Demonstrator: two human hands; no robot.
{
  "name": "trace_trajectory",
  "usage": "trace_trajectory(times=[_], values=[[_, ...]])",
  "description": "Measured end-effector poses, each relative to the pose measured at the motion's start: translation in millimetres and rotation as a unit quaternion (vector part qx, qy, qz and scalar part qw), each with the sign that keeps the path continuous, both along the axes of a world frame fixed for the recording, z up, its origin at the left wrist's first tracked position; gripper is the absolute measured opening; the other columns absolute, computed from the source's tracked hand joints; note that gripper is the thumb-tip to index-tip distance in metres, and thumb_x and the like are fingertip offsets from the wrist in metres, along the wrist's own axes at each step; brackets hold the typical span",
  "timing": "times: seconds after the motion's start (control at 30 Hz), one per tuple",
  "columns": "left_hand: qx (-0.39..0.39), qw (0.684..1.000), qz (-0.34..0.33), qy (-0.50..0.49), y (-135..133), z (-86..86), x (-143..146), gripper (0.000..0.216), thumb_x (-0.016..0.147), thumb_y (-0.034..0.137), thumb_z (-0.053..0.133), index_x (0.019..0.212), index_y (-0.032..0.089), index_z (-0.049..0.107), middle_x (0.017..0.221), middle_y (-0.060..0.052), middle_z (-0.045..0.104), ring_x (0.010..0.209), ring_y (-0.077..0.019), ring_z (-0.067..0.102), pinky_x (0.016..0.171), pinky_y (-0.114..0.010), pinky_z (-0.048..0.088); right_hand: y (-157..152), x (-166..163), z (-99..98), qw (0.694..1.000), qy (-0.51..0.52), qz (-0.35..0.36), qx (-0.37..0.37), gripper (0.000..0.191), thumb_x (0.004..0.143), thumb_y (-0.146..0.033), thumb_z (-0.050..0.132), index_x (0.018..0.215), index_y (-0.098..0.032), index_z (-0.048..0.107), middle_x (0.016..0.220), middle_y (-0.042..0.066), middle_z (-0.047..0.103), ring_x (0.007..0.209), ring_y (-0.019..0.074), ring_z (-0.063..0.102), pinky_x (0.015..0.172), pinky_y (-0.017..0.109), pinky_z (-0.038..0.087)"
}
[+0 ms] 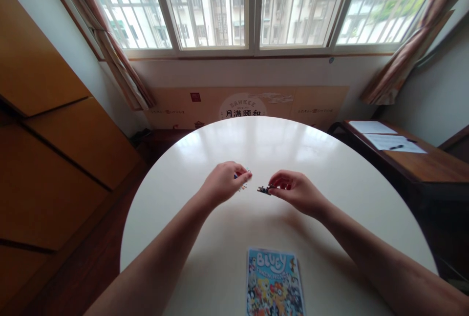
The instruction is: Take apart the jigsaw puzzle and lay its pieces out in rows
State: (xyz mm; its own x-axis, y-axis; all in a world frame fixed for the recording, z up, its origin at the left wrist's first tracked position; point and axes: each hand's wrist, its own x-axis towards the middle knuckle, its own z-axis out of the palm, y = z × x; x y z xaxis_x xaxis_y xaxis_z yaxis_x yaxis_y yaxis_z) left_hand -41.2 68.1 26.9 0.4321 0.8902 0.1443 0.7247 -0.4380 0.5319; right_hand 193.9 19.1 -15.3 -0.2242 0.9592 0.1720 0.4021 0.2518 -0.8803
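Note:
Over the middle of a round white table [330,169], my left hand [224,181] is closed around several small colourful jigsaw pieces [242,179], some of which poke out past the fingertips. My right hand [293,191] pinches a single dark jigsaw piece [264,189] between thumb and fingers. The two hands face each other a short gap apart, just above the tabletop. A colourful cartoon puzzle box [274,284] printed "BLUEY" lies flat at the near edge of the table, between my forearms.
A wooden side desk [421,159] with white papers [384,137] and a pen stands at the right. Wooden cabinets [54,135] line the left wall. A large barred window [252,6] with curtains is beyond the table, with a printed cardboard panel [242,107] below it.

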Motion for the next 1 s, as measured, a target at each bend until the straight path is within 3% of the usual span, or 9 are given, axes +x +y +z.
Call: trace_trajectory(times=[0.13,0.23,0.4,0.63,0.73,0.9,1.0], values=[[-0.036,0.996,-0.086,-0.016,-14,-3.8,18,0.028,0.09,0.041,0.058,0.088,0.021,0.077,0.09,-0.007,0.073,0.082,-0.0222,0.063,0.075,-0.031,0.045,1,0,-1.1,0.996,0.073,0.022,-0.046,0.027,0.08,-0.039,0.074,0.093,-0.016,0.068,0.089,0.008,0.071,0.081,0.018,0.068,0.075,0.032,0.055],[-0.047,0.994,-0.1,-0.017,-15,-9.1,24,0.025,0.09,0.037,0.058,0.083,0.021,0.076,0.084,-0.006,0.072,0.078,-0.021,0.062,0.074,-0.031,0.044,1,-2,-2.4,0.995,0.086,0.029,-0.048,0.03,0.08,-0.042,0.075,0.093,-0.016,0.067,0.09,0.008,0.072,0.083,0.0188,0.069,0.077,0.033,0.056],[-0.082,0.995,-0.05,-0.021,-6,-14.0,17,0.033,0.091,0.039,0.053,0.075,0.019,0.075,0.069,-0.003,0.069,0.067,-0.0193,0.059,0.063,-0.029,0.04,0,-2,-5.8,0.999,0.041,0.016,-0.014,0.028,0.081,-0.042,0.074,0.092,-0.017,0.068,0.089,0.007,0.071,0.081,0.0179,0.067,0.072,0.031,0.055],[-0.065,0.99,0.115,0.042,19,-12.6,-12,0.024,0.082,0.042,0.065,0.078,0.021,0.075,0.075,-0.004,0.072,0.071,-0.02,0.062,0.061,-0.028,0.039,4,-3,-15.0,1.0,0.011,0.002,0.002,0.023,0.081,-0.039,0.074,0.09,-0.018,0.07,0.085,0.006,0.072,0.075,0.0161,0.066,0.068,0.028,0.053],[-0.038,0.988,0.135,0.064,26,-15.5,-18,0.023,0.083,0.042,0.066,0.081,0.021,0.074,0.088,-0.006,0.072,0.081,-0.0221,0.064,0.067,-0.028,0.042,4,-8,-17.7,1.0,-0.026,-0.003,0.013,0.019,0.081,-0.036,0.073,0.088,-0.018,0.071,0.083,0.005,0.072,0.071,0.0138,0.063,0.066,0.026,0.05],[0.084,0.981,0.172,0.04,29,-16.1,-24,0.027,0.089,0.042,0.06,0.095,0.019,0.073,0.105,-0.011,0.065,0.089,-0.0236,0.063,0.08,-0.031,0.046,3,-21,-17.1,0.997,-0.075,0.003,0.025,0.014,0.08,-0.031,0.072,0.087,-0.019,0.073,0.082,0.002,0.072,0.069,0.0112,0.06,0.065,0.024,0.046],[0.095,0.989,0.115,-0.013,25,-12.0,-20,0.027,0.091,0.039,0.057,0.091,0.018,0.074,0.098,-0.009,0.067,0.088,-0.0229,0.064,0.082,-0.032,0.046,7,-26,-11.9,1.0,-0.01,0.01,-0.013,0.02,0.078,-0.033,0.074,0.088,-0.017,0.071,0.084,0.005,0.072,0.074,0.0134,0.064,0.068,0.026,0.049]])
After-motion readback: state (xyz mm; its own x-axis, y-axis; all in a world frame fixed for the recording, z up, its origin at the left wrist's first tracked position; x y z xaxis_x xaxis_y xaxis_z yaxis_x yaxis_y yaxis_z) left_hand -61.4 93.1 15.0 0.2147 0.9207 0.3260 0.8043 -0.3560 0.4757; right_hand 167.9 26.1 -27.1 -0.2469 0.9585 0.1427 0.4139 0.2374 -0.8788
